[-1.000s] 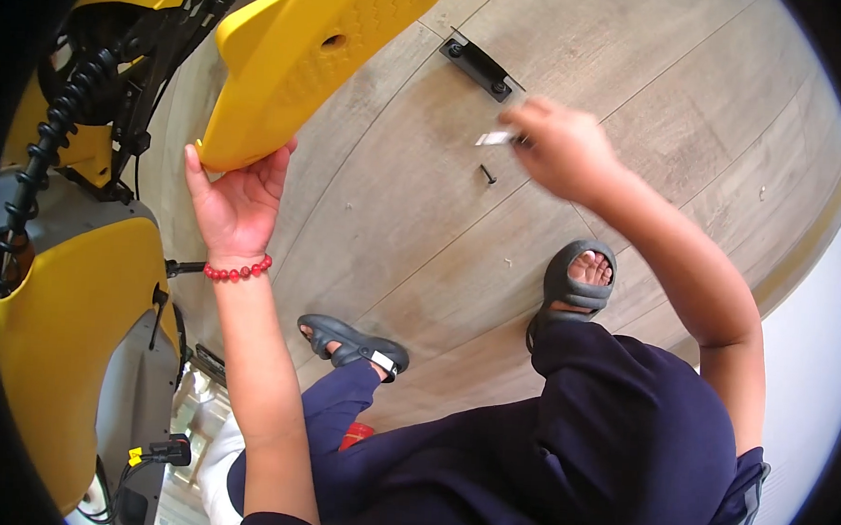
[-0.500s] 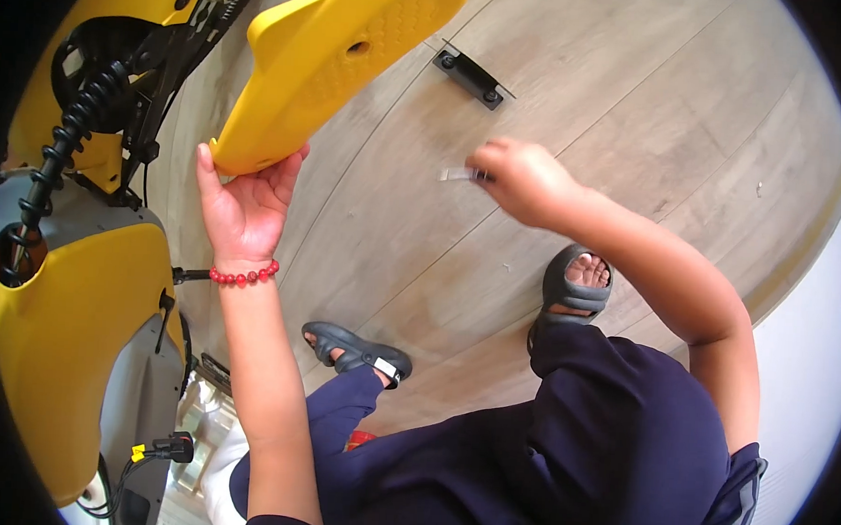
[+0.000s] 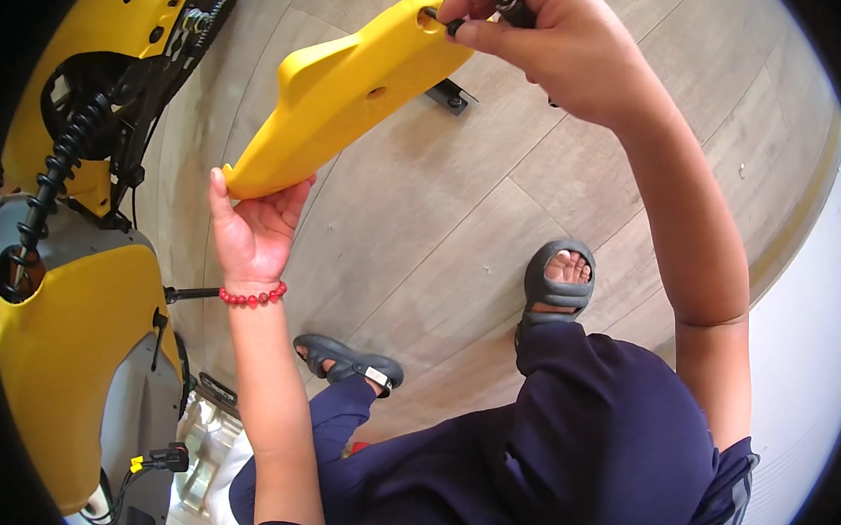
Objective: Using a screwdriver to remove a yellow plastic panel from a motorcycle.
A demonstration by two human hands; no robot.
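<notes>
A long yellow plastic panel (image 3: 328,118) slants from near my left hand up to the top of the view. My left hand (image 3: 258,232), with a red bead bracelet at the wrist, grips its lower end, thumb on one side and fingers behind. At the upper end, my right hand (image 3: 571,49) is closed on a small black tool with a metallic end (image 3: 507,4). Its thumb and finger also hold a small black piece (image 3: 454,27) at the round hole there. I cannot make out whether that piece is in the hole.
To the left stands a yellow and grey vehicle body (image 3: 70,341) with a coil-covered black shaft (image 3: 64,158) and a loose black connector (image 3: 175,456). A black bracket (image 3: 451,97) lies on the wood-look floor (image 3: 423,197), partly behind the panel. My sandalled feet rest below.
My right hand has come up from above the floor to the panel's upper end. The panel has shifted down and right in view, and its upper hole now shows.
</notes>
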